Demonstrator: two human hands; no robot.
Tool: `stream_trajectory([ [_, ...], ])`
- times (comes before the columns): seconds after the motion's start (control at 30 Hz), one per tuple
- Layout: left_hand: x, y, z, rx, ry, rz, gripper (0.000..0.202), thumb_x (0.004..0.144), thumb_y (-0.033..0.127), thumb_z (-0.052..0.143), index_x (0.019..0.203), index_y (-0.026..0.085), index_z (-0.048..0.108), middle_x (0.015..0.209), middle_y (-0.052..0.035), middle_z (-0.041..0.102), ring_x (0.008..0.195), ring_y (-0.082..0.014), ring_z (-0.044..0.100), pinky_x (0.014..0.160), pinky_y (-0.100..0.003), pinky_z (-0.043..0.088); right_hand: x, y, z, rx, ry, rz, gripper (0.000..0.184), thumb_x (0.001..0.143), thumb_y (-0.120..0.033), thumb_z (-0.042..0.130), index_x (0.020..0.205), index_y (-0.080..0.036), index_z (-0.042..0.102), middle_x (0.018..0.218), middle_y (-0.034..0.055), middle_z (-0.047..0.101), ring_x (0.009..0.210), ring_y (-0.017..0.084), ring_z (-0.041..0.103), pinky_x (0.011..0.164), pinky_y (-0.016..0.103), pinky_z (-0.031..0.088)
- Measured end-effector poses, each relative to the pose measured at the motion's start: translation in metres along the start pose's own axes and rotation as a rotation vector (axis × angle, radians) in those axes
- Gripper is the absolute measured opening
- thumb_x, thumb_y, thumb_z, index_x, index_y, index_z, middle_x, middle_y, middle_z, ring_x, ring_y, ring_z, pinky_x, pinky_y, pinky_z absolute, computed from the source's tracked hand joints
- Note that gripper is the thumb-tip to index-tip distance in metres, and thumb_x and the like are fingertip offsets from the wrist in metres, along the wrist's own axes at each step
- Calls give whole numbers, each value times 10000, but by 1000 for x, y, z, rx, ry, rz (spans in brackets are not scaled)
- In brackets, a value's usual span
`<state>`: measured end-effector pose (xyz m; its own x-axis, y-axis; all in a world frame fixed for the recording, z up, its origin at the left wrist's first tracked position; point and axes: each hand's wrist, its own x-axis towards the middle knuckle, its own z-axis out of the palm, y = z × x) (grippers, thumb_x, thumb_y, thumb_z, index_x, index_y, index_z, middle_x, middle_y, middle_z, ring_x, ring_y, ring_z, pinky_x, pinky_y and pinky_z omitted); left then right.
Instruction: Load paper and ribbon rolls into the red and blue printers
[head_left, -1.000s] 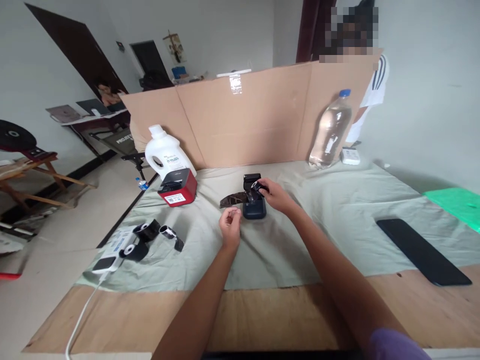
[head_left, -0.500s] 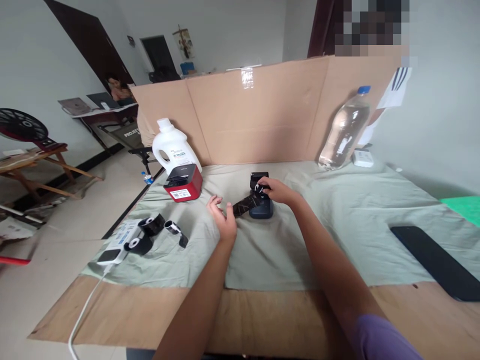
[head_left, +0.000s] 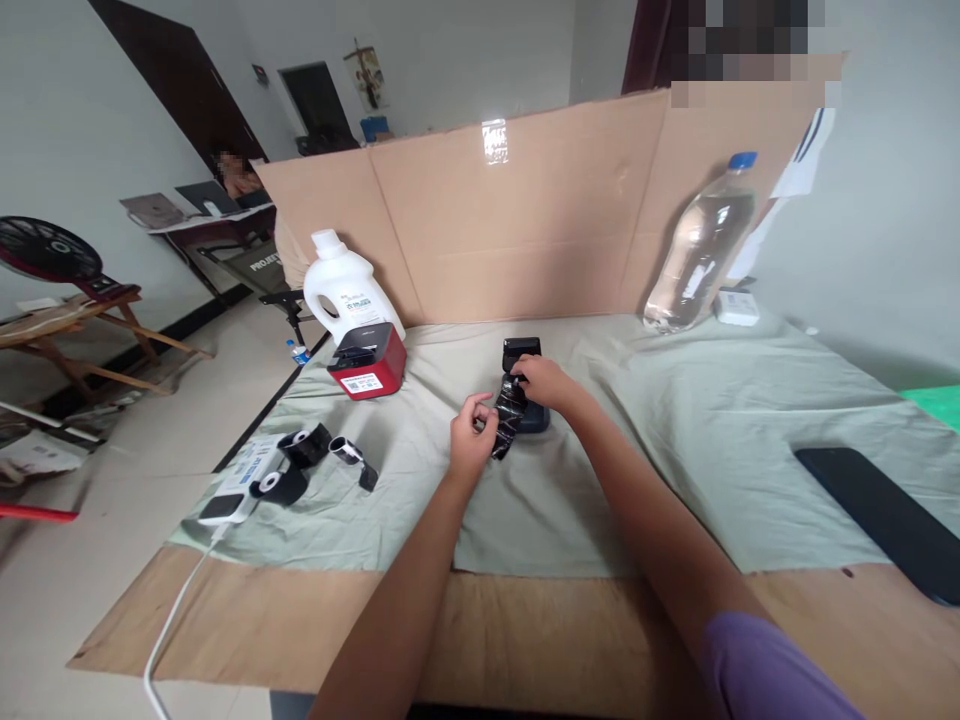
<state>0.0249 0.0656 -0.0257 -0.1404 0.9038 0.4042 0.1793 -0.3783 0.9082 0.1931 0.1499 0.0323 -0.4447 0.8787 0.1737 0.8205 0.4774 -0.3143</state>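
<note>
1. Pinching the lower end of the dark strip, the left hand has its grip clamped, thumb against fingertips.
2. The right hand has its grip closed over the strip's upper end, on top of the small dark printer. Whether a roll sits under those fingers cannot be told.
3. The strip slants between the two hands, touching the printer's front, above the green cloth near the middle of the worktop.
4. A second ago the left hand was curled shut apart from the strip, which lay flat to the left. Half a second ago it was open beside the free end. Now it has taken hold, and the strip hangs steeply toward the person. As a judgement, both ends are now under control, so the work has passed from one hand to two.
5. Counted around them:
   - two printers, the dark one and a red one;
   - three small dark rolls at the left, as far as can be told;
   - one white jug;
   - one clear bottle;
   - one black slab;
   - one small white box;
   - one white device with one cable;
   - one cardboard screen behind it all.
</note>
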Motion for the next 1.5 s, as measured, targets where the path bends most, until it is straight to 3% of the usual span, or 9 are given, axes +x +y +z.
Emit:
stream_trajectory([
  [0.1, -1, 2, 1, 41, -68, 14, 242, 830, 273, 617, 1050, 175, 640, 621, 48, 524, 579, -97, 470, 562, -197, 370, -2, -6, -1, -87, 73, 103, 246, 817, -101, 587, 1036, -145, 692, 1165, 196, 610, 1146, 357, 508, 941, 459, 436],
  [0.23, -2, 3, 1, 19, -129, -22, 261, 834, 294, 626, 1056, 158, 628, 569, 64, 513, 538, -79, 446, 556, -188, 366, 0, -2, -6, -81, 267, 276, 417, 835, -146, 569, 1248, -89, 561, 1271, 214, 548, 1160, 359, 477, 949, 467, 425],
  [0.4, -6, 7, 0, -35, -273, -88, 342, 827, 332, 654, 1115, 152, 618, 542, 63, 536, 497, -68, 422, 535, -183, 371, 5, 17, -7, 86, 334, 211, 436, 909, -199, 503, 1326, -75, 529, 1302, 181, 569, 1127, 297, 524, 987, 416, 414],
  [0.5, -6, 10, 0, -70, -330, -127, 404, 823, 340, 664, 1172, 148, 597, 537, 67, 538, 477, -64, 418, 524, -183, 382, 3, 23, -17, 201, 267, 131, 289, 890, -181, 526, 1138, -109, 654, 1162, 131, 620, 967, 215, 592, 905, 329, 460],
  [0.7, -5, 8, -1, -121, -381, -156, 444, 821, 341, 665, 1205, 138, 575, 561, 63, 547, 470, -71, 459, 507, -194, 402, -7, 18, -49, 178, -256, 26, 205, 781, -116, 643, 934, -179, 765, 1023, 60, 663, 911, 179, 624, 840, 248, 461],
  [0.87, -4, 8, -1, -88, -400, -154, 451, 811, 326, 664, 1215, 141, 588, 561, 64, 546, 477, -70, 459, 519, -195, 413, -3, 12, -37, 141, -46, 257, 398, 820, -248, 691, 1210, -177, 664, 1237, 117, 594, 1003, 199, 623, 912, 279, 463],
  [1.1, -4, 9, 0, -96, -407, -168, 458, 802, 320, 667, 1220, 152, 584, 571, 59, 562, 485, -76, 482, 526, -201, 427, 2, 11, -18, 228, -206, 490, 512, 869, -212, 649, 1362, -137, 534, 1321, 166, 590, 1126, 230, 615, 924, 283, 475],
  [1.3, -1, 10, -1, -163, -369, -190, 479, 805, 353, 644, 1221, 134, 553, 506, 68, 537, 438, -94, 481, 505, -220, 423, -4, 10, -23, 371, -267, 589, 669, 885, -286, 642, 1479, -159, 362, 1122, 152, 692, 820, 203, 693, 679, 290, 545],
  [1.5, 2, 3, 1, -174, -291, -236, 448, 788, 329, 592, 1187, 135, 530, 595, 41, 593, 437, -95, 480, 469, -217, 378, -8, 13, -30, 468, -305, 621, 601, 878, -296, 659, 1422, -181, 431, 1156, 135, 686, 742, 162, 692, 640, 270, 547],
])
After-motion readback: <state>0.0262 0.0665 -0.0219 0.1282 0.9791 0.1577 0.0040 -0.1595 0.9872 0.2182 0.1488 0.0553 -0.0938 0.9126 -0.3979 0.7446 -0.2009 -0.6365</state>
